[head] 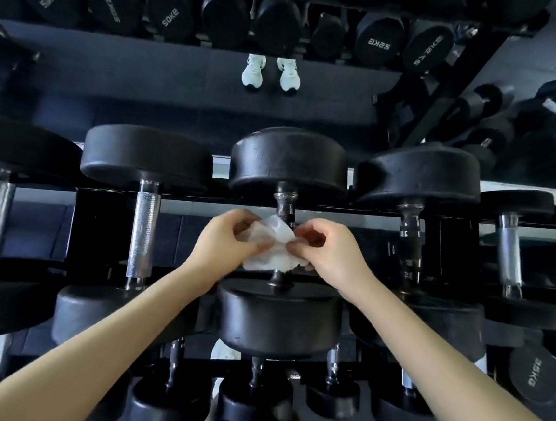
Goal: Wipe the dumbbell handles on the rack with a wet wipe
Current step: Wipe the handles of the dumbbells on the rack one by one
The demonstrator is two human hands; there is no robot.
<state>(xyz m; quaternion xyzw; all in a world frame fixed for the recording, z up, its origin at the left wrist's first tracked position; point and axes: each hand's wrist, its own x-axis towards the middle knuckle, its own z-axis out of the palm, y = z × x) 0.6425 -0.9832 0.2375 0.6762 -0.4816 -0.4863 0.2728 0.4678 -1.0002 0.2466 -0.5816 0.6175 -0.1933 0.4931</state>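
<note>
While both grips hold the wet wipe spread between them, the sheet hangs directly in front of the handle of the middle dumbbell on the rack. The left grip pinches the left edge of the sheet between thumb and curled fingers. The right grip pinches the right edge in the same manner. Neither grip grasps the handle itself.

The two-point hold keeps the damp sheet open rather than bunched. This appears to prepare the sheet for wrapping round the bar.

The dumbbell lies in its cradle with the handle running away from the person, between the far head and the near head. This placement leaves the bar exposed from above, so it can probably be wiped without lifting the weight.

Relative to the grips, the handle passes behind the wipe and between the two hands, nearer to the fingertips of the right grip. A dark upper section shows above the sheet and a short section shows below it. The middle section is hidden. Whether the wipe touches the bar cannot be determined.

The silver knurled handle to the left and the dark handle to the right lie well apart from both grips.
</note>
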